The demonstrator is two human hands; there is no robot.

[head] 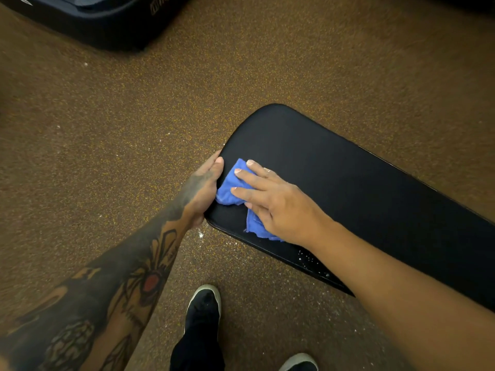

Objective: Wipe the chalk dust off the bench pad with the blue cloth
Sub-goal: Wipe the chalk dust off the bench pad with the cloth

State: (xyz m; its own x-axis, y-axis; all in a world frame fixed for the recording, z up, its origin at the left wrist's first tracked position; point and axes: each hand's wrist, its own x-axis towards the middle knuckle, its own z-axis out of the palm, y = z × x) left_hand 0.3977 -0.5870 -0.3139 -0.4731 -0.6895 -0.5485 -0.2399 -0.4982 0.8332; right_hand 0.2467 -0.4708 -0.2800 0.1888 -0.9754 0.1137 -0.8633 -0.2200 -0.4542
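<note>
The black bench pad (pixel 348 178) runs from the centre of the view toward the right edge. A crumpled blue cloth (pixel 233 188) lies on its near rounded end. My right hand (pixel 276 204) presses flat on the cloth, fingers spread and pointing left. My left hand (pixel 206 188) grips the pad's left edge, thumb on top beside the cloth. White chalk specks (pixel 308 257) dot the pad's near edge just below my right wrist. Part of the cloth is hidden under my right palm.
Brown speckled rubber floor (pixel 134 129) surrounds the bench, with white chalk bits (pixel 201 234) under the pad's end. A dark equipment base (pixel 93 20) stands at the top left. My black shoes (pixel 203 309) are at the bottom centre.
</note>
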